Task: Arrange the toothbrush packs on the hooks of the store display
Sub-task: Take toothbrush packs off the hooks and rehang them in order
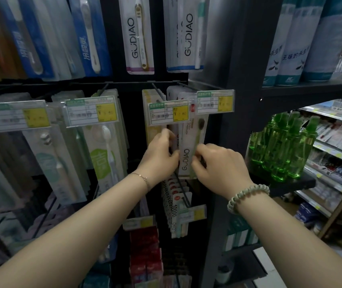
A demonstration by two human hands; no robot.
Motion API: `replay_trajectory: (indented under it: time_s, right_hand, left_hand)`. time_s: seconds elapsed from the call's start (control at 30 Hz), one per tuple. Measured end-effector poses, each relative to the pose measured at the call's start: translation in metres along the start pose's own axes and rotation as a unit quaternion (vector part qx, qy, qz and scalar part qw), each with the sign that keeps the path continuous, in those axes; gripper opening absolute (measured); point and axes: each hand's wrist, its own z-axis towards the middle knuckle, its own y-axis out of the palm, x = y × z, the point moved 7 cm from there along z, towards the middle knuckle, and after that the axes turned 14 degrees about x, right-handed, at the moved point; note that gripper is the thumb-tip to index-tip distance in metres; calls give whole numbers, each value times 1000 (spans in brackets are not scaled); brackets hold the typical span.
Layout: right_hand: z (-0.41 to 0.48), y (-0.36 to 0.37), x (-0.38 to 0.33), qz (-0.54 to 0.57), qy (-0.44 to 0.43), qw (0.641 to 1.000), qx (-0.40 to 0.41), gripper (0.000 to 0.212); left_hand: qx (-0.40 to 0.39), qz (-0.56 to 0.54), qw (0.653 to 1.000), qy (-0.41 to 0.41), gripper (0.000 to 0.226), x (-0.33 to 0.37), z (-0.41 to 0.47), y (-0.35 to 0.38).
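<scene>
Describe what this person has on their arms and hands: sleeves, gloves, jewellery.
Both forearms are bare, with no sleeves or gloves. The left hand has a thin gold-coloured chain bracelet with a small ring link at its wrist. The right hand has a chunky, pale green-white beaded bracelet at its wrist. No finger rings are visible.

The front toothbrush pack [186,154] was white with dark grey lettering; its brush had a green handle and black bristles. The price tags [168,113] were white, each with a green header strip and a yellow price panel. The display frame [238,59] was black. The upper-left packs [91,38] were blue with white brushes. One upper white pack [136,38] carried a pink bottom band, its neighbour [184,38] a blue one. The bottles [280,150] were translucent green. The lower packs [145,250] were red. The beaded bracelet [247,196] was pale green, the chain bracelet [143,178] gold.
</scene>
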Motion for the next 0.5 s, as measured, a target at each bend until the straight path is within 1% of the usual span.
replay_trajectory:
  time_s: [0.23,0.4,0.5]
  right_hand:
    - [-2,18,-32,31,-32,999,0,20]
    - [-2,35,-80,92,-84,992,22,13]
    - [-4,47,-110,112,-106,988,19,18]
  left_hand:
    - [-52,99,993,42,27,-26,-53,-37]
    - [-42,224,971,69,22,-46,-82,-70]
    - [-28,264,962,69,21,-59,-95,-92]
